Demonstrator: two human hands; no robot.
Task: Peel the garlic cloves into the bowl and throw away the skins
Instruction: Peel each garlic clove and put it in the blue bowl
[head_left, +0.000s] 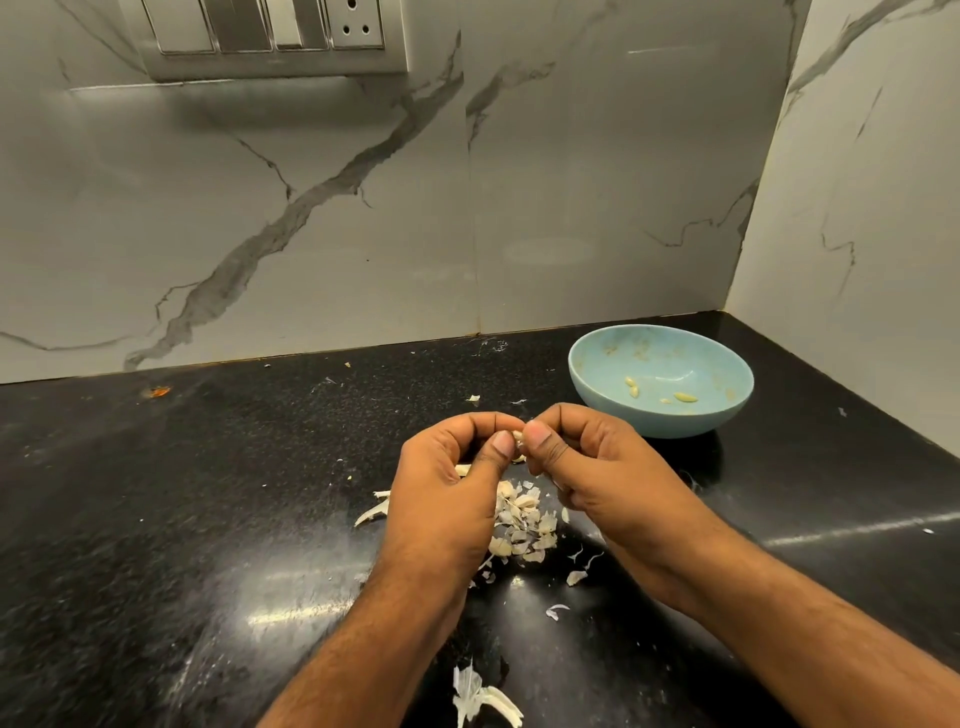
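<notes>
My left hand (447, 483) and my right hand (587, 462) meet above the black counter, both pinching one small garlic clove (518, 435) between thumbs and fingertips. Most of the clove is hidden by the fingers. A pile of garlic cloves and skins (522, 525) lies on the counter directly under the hands. A light blue bowl (613, 384) stands behind and to the right of my right hand, with a few peeled cloves (632, 387) inside it.
Loose skins are scattered on the black counter (182, 493), with a larger husk (480, 699) near the front edge. A marble wall runs along the back and the right side, forming a corner behind the bowl. A switch panel (265, 36) hangs on the wall.
</notes>
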